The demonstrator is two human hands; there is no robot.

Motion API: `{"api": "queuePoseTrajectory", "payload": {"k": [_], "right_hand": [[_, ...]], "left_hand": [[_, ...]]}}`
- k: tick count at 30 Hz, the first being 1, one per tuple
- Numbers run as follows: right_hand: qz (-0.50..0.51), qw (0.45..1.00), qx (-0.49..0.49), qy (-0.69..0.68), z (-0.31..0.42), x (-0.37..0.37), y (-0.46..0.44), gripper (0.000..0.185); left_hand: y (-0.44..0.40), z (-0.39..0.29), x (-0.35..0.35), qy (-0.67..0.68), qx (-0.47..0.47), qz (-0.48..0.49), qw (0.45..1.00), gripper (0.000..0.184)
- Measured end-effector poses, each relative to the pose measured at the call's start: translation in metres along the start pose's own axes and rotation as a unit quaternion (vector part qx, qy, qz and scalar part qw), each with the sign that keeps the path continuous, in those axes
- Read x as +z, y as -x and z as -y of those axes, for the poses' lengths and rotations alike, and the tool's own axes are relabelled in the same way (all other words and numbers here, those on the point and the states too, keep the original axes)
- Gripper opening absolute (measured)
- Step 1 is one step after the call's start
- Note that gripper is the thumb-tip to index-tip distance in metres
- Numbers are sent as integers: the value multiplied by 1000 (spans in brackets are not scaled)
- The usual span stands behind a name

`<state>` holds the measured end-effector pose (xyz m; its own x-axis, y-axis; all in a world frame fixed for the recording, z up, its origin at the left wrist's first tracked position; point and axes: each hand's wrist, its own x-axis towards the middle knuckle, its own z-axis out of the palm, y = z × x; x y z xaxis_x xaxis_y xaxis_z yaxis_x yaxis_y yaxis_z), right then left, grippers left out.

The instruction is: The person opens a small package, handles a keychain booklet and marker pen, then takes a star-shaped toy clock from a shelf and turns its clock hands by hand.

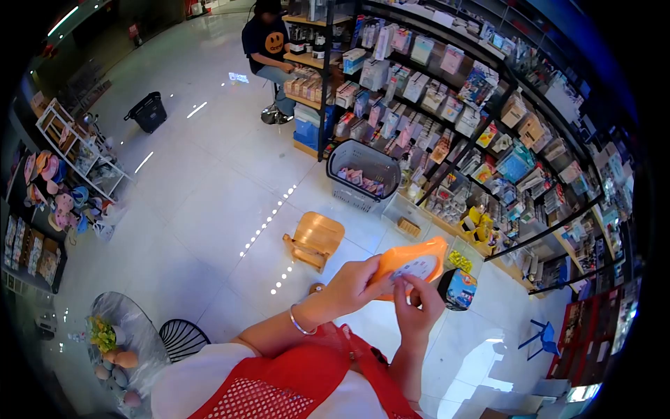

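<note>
One orange item [412, 264] is in front of my chest, above the tiled floor [230, 209]. My left hand [357, 283] is clamped on its near side, covering part of it; my right hand [419, 305] meets it there, fingertips bunched against its pale oval face. I cannot tell whether they pinch anything. Small dark marks sit on that oval, too tiny to read. One bracelet [302, 321] circles my left wrist.

Just beyond my right hand stands one dark box [458, 289] with a colourful picture, any lettering illegible. One wooden stool [317, 234] stands beyond my left hand, and one grey basket [363, 185] holds pink packs [359, 180], overlapping too much to count. The shelves [447, 105] beside it carry crowded packets, their labels blurred.

Farther off are one black basket [146, 112], one blue stool [541, 339] and one seated person [269, 52], whose dark shirt bears one orange smiley with writing I cannot make out. My lower body is cut off by the bottom edge.
</note>
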<state>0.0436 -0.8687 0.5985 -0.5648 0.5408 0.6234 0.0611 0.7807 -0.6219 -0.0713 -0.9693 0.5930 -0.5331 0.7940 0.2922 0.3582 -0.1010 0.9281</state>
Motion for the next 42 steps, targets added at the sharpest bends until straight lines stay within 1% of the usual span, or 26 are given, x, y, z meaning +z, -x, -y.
{"api": "queuePoseTrajectory", "payload": {"k": [1,3,5,6,8,9,11,15,17,18,19,21,22,23,28,31,35,38,40,41,42], "right_hand": [[-1,1000,-10,-14,-3,-1,2,23],[21,997,39,-57,-2,-2,11,21],[36,991,81,-103,4,-1,17,18],[62,982,127,-122,10,-3,17,16],[41,966,172,-189,17,-2,20,14],[31,956,192,-221,19,-2,21,14],[8,969,148,-198,15,-2,24,13],[10,974,117,-196,18,-15,28,10],[35,960,157,-228,15,-22,26,9],[45,954,175,-239,13,-26,26,9],[54,947,193,-251,10,-28,24,9],[53,937,218,-269,10,-33,22,8],[48,932,225,-281,10,-34,21,8],[43,927,231,-292,9,-34,19,9],[-11,926,222,-305,20,-17,17,9],[-53,944,187,-266,22,-8,21,9],[-105,976,105,-159,24,1,26,9],[-115,980,86,-139,25,4,23,10],[-101,987,46,-117,29,5,18,11],[-93,990,30,-105,32,4,17,12],[-81,990,42,-110,35,5,15,13]], "left_hand": [[4,0,4,-5,2,-15,1000,26],[19,-1,10,-19,-11,-46,999,26],[28,-7,10,-32,-15,-51,998,23],[32,-11,9,-25,-27,-50,998,20],[36,-14,10,-17,-24,-58,998,17],[38,-14,12,-29,-16,-61,998,20],[41,-12,14,-55,-1,-62,997,27],[50,-34,20,-31,-16,-57,998,25],[46,-33,21,-20,2,-60,998,24],[45,-29,21,-57,31,-55,996,23],[43,-27,20,-58,38,-40,997,23],[41,-27,20,-58,44,-10,997,23],[41,-27,21,-57,65,-22,996,22],[40,-29,20,-54,60,-26,996,22],[40,-32,12,-33,30,-42,998,22],[39,-29,6,-60,55,-35,996,24],[37,-27,5,-33,48,-38,998,26],[34,-29,3,-30,50,-44,997,28],[32,-28,-2,-51,65,-48,995,28],[31,-28,-4,-50,57,-56,996,28],[30,-29,-6,-47,47,-63,996,28]]}}
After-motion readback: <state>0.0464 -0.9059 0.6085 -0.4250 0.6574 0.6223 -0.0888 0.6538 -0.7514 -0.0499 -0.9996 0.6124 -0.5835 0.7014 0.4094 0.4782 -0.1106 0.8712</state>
